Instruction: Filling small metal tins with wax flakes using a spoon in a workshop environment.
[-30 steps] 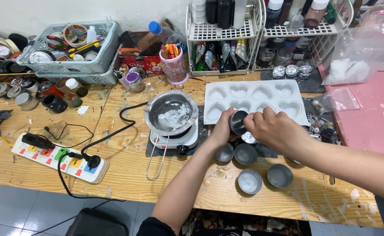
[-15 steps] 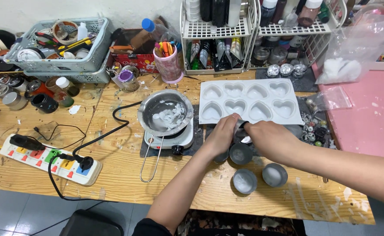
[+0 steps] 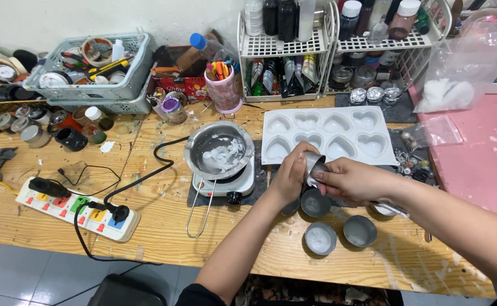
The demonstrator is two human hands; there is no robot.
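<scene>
Wooden desk (image 3: 163, 226) w/ white heart mould (image 3: 327, 133) above both hands. Left hand (image 3: 289, 175) & right hand (image 3: 353, 180): fingers closed round small metal tin (image 3: 313, 164), tilted, held over three other tins (image 3: 339, 229).

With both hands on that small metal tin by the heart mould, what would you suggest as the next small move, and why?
Probably keep working the right hand around the inside of the small metal tin, which the left hand holds tilted over the mat. Its inside cannot be seen, so whether it is clean is unclear. Then I would set it beside the other tins on the wooden table.
</scene>
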